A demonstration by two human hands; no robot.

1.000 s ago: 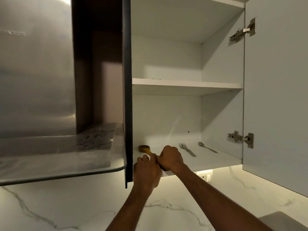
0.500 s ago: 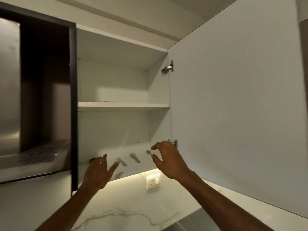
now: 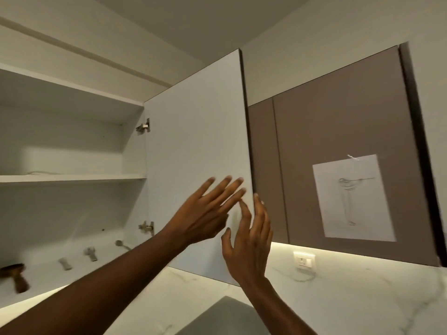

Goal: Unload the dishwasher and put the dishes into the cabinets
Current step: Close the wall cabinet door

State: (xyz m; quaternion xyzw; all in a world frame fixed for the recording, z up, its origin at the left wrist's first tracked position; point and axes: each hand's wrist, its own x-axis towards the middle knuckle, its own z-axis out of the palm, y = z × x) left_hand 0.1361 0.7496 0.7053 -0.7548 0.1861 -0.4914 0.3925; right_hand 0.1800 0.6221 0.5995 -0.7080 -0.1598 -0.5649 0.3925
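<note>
The upper cabinet stands open, its white door (image 3: 193, 146) swung out toward me. My left hand (image 3: 205, 211) lies flat against the door's inner face with fingers spread. My right hand (image 3: 249, 240) is at the door's free edge, fingers apart, holding nothing. On the bottom shelf (image 3: 43, 274) lie a wooden-handled utensil (image 3: 17, 276), two pieces of metal cutlery (image 3: 65, 263) (image 3: 90, 253) and a spoon (image 3: 121, 244). The middle shelf (image 3: 72, 177) looks bare.
A brown closed cabinet (image 3: 338, 141) hangs to the right, with a sheet of paper (image 3: 353, 199) taped on it. A wall socket (image 3: 304, 261) sits under it on the marble backsplash. A grey surface (image 3: 225, 317) shows at the bottom.
My view has swung right, away from the hood. Both hands left the cutlery on the bottom shelf and moved right and up onto the open door.
</note>
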